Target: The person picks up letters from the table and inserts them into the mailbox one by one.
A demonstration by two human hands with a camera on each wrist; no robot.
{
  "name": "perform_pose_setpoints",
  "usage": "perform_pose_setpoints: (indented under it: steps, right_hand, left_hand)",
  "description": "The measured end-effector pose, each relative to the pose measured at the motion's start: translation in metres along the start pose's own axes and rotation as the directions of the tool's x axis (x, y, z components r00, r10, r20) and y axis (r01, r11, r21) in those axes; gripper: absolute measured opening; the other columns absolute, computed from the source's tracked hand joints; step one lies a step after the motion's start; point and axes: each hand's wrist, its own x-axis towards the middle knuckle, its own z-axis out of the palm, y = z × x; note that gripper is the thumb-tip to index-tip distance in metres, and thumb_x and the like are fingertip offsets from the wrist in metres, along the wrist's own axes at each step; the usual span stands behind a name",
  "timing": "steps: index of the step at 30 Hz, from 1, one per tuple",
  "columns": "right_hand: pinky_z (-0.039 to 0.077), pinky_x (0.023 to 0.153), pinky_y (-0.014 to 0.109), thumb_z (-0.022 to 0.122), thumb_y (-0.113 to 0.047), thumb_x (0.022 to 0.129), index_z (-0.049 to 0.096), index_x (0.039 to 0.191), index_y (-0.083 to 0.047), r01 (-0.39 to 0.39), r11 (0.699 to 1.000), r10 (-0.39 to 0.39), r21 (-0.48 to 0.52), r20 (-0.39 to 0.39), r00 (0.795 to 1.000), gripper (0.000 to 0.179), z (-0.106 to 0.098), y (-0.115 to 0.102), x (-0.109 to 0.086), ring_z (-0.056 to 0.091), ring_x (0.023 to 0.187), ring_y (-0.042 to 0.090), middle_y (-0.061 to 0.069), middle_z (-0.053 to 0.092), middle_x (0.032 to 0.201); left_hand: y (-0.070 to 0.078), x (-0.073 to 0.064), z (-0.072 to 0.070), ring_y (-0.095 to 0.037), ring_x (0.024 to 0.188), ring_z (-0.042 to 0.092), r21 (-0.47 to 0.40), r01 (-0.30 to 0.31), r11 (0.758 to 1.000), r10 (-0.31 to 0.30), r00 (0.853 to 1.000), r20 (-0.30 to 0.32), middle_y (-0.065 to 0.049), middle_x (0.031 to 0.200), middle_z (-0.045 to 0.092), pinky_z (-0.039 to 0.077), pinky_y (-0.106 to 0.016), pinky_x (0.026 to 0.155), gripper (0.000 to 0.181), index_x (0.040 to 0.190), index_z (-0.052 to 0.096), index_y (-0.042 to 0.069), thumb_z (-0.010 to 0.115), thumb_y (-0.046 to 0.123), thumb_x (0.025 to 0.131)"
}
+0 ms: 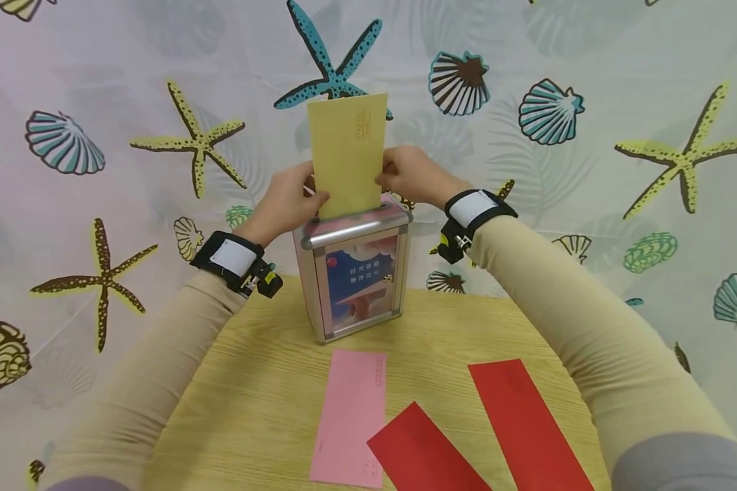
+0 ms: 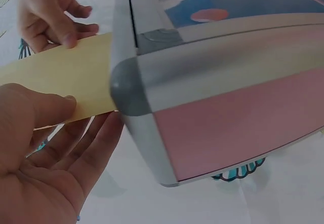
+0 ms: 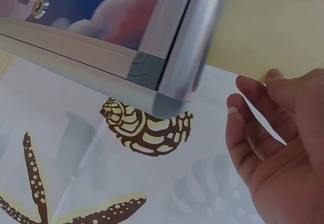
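A yellow envelope (image 1: pixel 348 153) stands upright over the top of a pink mailbox with silver edges (image 1: pixel 362 273), its lower end at the slot. My left hand (image 1: pixel 290 198) pinches the envelope's left edge between thumb and fingers, low down near the box top. On the opposite edge, my right hand (image 1: pixel 419 174) pinches it too, slightly higher. In the right wrist view, the right thumb and forefinger (image 3: pixel 276 82) meet at the paper's edge while the other fingers curl loosely. The left wrist view shows the left thumb (image 2: pixel 50 105) lying flat on the yellow paper.
On the wooden table (image 1: pixel 252 395), a pink envelope (image 1: pixel 350 416) lies in front of the mailbox. Two red envelopes, a nearer one (image 1: pixel 426 450) and one farther right (image 1: pixel 528 423), lie beside it. Behind hangs a white cloth (image 1: pixel 233 54) printed with starfish and shells.
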Motion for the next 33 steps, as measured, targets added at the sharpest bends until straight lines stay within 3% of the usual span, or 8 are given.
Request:
perform_pose_setpoints:
  steps: [6, 13, 20, 23, 27, 30, 33]
  right_hand:
    - [0.052, 0.083, 0.038, 0.054, -0.009, 0.098, 0.056, 0.126, 0.002, -0.025, 1.0, 0.025, -0.005, 0.037, 0.999, 0.03, 0.0059, 0.0029, -0.0033, 0.065, 0.096, 0.024, 0.017, 0.068, 0.114]
    - [0.05, 0.073, 0.037, 0.055, -0.016, 0.097, 0.059, 0.116, 0.0, -0.013, 1.0, 0.012, -0.016, -0.042, 0.999, 0.025, -0.0023, -0.0007, -0.0024, 0.065, 0.09, 0.022, 0.015, 0.069, 0.107]
    - [0.05, 0.074, 0.035, 0.055, -0.017, 0.098, 0.06, 0.117, -0.003, -0.007, 1.0, 0.006, -0.012, -0.026, 1.0, 0.025, 0.0001, 0.0004, -0.0041, 0.065, 0.09, 0.019, 0.013, 0.069, 0.107]
    - [0.048, 0.073, 0.034, 0.054, -0.018, 0.098, 0.059, 0.117, -0.002, -0.027, 1.0, 0.027, -0.003, -0.013, 1.0, 0.025, 0.0037, 0.0023, -0.006, 0.065, 0.09, 0.02, 0.013, 0.069, 0.107]
    - [0.048, 0.073, 0.035, 0.052, -0.018, 0.099, 0.057, 0.112, 0.0, -0.031, 1.0, 0.031, -0.002, -0.052, 0.998, 0.022, 0.0029, 0.0008, -0.0054, 0.064, 0.091, 0.022, 0.015, 0.067, 0.109]
    - [0.049, 0.077, 0.037, 0.051, -0.017, 0.099, 0.058, 0.111, 0.0, -0.018, 1.0, 0.017, -0.013, -0.068, 0.998, 0.022, 0.0012, -0.0028, -0.0031, 0.063, 0.094, 0.023, 0.015, 0.067, 0.111]
    - [0.051, 0.082, 0.038, 0.052, -0.017, 0.099, 0.059, 0.115, 0.0, -0.024, 1.0, 0.023, -0.02, -0.032, 0.999, 0.024, 0.003, -0.0052, -0.0021, 0.063, 0.098, 0.022, 0.015, 0.067, 0.114]
  left_hand:
    - [0.0062, 0.0056, -0.0031, -0.026, 0.088, 0.067, -0.016, 0.007, 1.0, -0.007, 1.0, -0.013, -0.018, 0.106, 0.066, 0.058, -0.039, 0.074, 0.036, 0.127, 0.05, 0.002, 0.06, 0.008, 0.094]
    - [0.0002, 0.0036, 0.0029, -0.025, 0.093, 0.065, 0.01, 0.067, 0.998, -0.067, 0.997, 0.04, -0.018, 0.109, 0.065, 0.057, -0.039, 0.076, 0.036, 0.127, 0.05, 0.001, 0.062, 0.01, 0.093]
    - [0.003, 0.0029, -0.0011, -0.027, 0.086, 0.067, -0.024, 0.044, 0.999, -0.044, 0.999, -0.007, -0.018, 0.104, 0.064, 0.058, -0.039, 0.071, 0.033, 0.122, 0.051, 0.0, 0.063, 0.006, 0.092]
    - [0.0031, 0.0041, 0.001, -0.027, 0.089, 0.067, -0.023, 0.046, 0.999, -0.045, 0.999, 0.02, -0.019, 0.106, 0.065, 0.058, -0.039, 0.074, 0.034, 0.123, 0.05, 0.0, 0.062, 0.006, 0.092]
    - [-0.0013, 0.0039, 0.0057, -0.027, 0.094, 0.065, 0.0, 0.068, 0.998, -0.067, 0.996, 0.055, -0.02, 0.109, 0.066, 0.057, -0.04, 0.078, 0.038, 0.127, 0.05, 0.0, 0.063, 0.008, 0.092]
    - [-0.0024, 0.0028, 0.004, -0.027, 0.091, 0.067, -0.007, 0.075, 0.997, -0.075, 0.997, 0.029, -0.019, 0.108, 0.065, 0.058, -0.041, 0.076, 0.038, 0.126, 0.049, 0.0, 0.064, 0.01, 0.092]
    - [-0.0005, 0.0026, -0.0005, -0.025, 0.087, 0.067, -0.017, 0.062, 0.998, -0.063, 0.998, -0.018, -0.017, 0.106, 0.064, 0.058, -0.039, 0.073, 0.035, 0.124, 0.05, 0.001, 0.063, 0.01, 0.093]
